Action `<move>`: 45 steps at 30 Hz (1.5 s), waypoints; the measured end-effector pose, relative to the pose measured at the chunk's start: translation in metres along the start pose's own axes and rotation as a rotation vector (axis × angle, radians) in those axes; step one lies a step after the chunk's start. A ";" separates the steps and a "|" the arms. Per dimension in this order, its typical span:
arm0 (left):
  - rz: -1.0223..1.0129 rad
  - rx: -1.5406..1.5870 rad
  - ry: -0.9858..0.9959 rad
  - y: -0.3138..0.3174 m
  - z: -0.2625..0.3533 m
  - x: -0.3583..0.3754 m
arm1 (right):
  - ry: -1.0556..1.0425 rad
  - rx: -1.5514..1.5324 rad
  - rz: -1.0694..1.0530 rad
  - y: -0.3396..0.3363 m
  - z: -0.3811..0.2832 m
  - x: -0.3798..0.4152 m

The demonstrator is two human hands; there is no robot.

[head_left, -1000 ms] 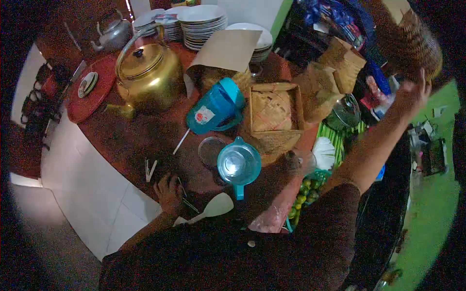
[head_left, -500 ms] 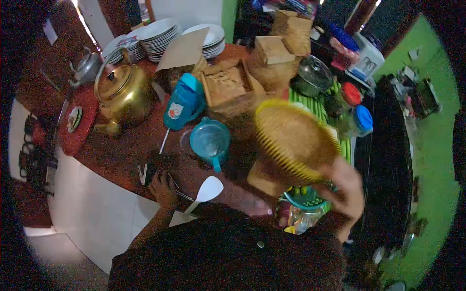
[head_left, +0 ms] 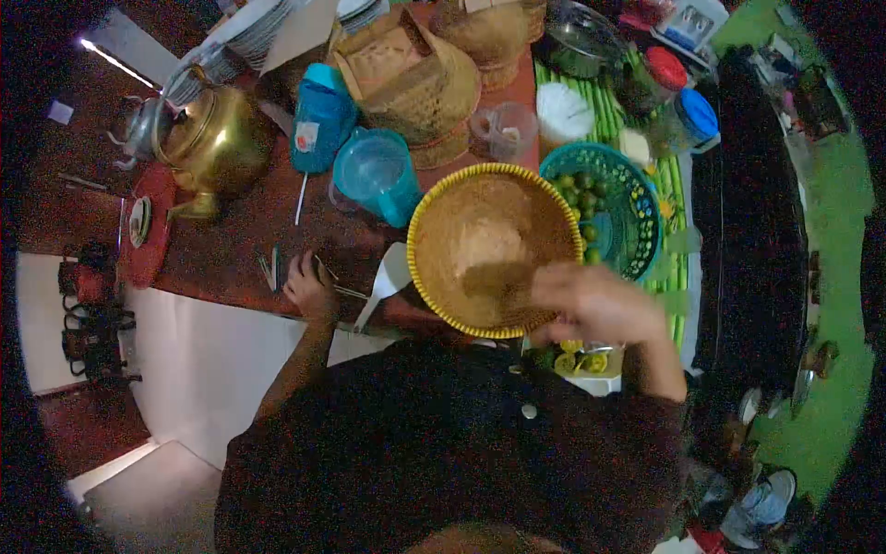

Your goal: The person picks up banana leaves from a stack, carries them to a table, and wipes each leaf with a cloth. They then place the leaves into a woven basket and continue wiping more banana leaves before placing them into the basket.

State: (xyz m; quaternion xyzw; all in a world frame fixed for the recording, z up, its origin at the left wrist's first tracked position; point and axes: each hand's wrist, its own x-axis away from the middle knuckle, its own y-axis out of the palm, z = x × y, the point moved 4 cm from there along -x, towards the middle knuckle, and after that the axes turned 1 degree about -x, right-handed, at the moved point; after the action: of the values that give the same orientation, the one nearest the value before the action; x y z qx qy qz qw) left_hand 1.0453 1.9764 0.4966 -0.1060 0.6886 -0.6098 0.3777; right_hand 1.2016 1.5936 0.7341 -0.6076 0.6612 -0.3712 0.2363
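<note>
My left hand (head_left: 311, 288) lies at the table's near edge with its fingers apart, beside a thin stick-like item (head_left: 325, 270). Right of it is a white spatula (head_left: 394, 270), its blade partly behind a round woven basket (head_left: 443, 300) with a yellow rim. The basket faces up in front of my body, and its inside shows. Over the basket's right rim is my right hand (head_left: 600, 305), smeared by motion; I cannot tell whether its fingers grip the rim. Close by stands a teal basket (head_left: 651, 175) of green limes (head_left: 583, 196). Halved limes (head_left: 591, 362) show below my right hand.
A teal measuring jug (head_left: 371, 171) and a blue bottle (head_left: 323, 120) stand behind the basket. A brass kettle (head_left: 217, 138) is at the left. Woven containers (head_left: 415, 97) sit at the back. Jars with red (head_left: 664, 66) and blue lids (head_left: 697, 120) stand at the right.
The yellow-rimmed basket has come down and left toward my body, now facing up. The teal lime basket behind it is uncovered. My right hand moved left and up; my left hand stays at the edge.
</note>
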 end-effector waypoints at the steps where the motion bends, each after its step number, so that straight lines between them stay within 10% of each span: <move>1: -0.013 -0.003 0.005 0.004 -0.003 0.001 | -0.003 -0.004 0.109 -0.021 0.005 0.004; 14: -0.062 0.093 -0.078 0.010 -0.009 0.002 | 0.095 0.753 1.068 -0.338 0.277 -0.196; 28: -0.230 0.097 -0.093 0.005 -0.012 0.002 | 0.657 0.923 0.963 -0.416 0.453 -0.311; 32: -0.262 0.161 -0.137 0.007 -0.013 0.003 | 0.146 0.949 1.275 -0.405 0.397 -0.305; 35: -0.254 0.001 -0.083 0.013 -0.015 0.006 | 0.422 0.913 1.303 -0.414 0.373 -0.301; 45: -0.157 0.155 -0.069 0.002 -0.011 0.002 | 0.007 0.946 1.973 -0.425 0.191 -0.175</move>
State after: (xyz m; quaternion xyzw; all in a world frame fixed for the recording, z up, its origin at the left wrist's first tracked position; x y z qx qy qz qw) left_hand 1.0372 1.9843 0.4936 -0.1510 0.6155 -0.6851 0.3592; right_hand 1.6401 1.7318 0.9235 0.3428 0.6485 -0.2367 0.6371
